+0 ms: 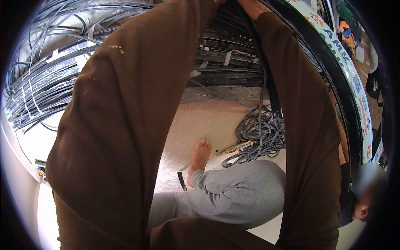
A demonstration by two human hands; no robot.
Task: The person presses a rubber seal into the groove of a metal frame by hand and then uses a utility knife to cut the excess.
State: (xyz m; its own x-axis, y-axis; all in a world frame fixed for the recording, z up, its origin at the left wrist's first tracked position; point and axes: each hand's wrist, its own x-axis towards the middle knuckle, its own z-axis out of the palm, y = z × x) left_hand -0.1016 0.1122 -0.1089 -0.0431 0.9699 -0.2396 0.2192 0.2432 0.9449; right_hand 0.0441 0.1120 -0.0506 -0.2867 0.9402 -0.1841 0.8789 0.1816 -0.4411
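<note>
My two brown-sleeved arms reach up to the top edge of the frame. Only a sliver of my left hand (220, 1) shows there, its fingers cut off. Of my right hand (253, 8) the wrist and back are visible, with the fingers out of sight. Both are close to dark long strips (229, 41) stacked ahead of me. Beside my right forearm a black strip (271, 89) runs down towards a tangled coil of grey cord (260, 129). What either hand holds, if anything, is hidden.
A yellow utility knife (237, 147) lies against the coil. More bundled strips (46, 89) are at the left. A long black-edged panel with printed film (339, 54) curves along the right. Another person (350, 200) is at the lower right. My bare foot (200, 156) rests on the floor.
</note>
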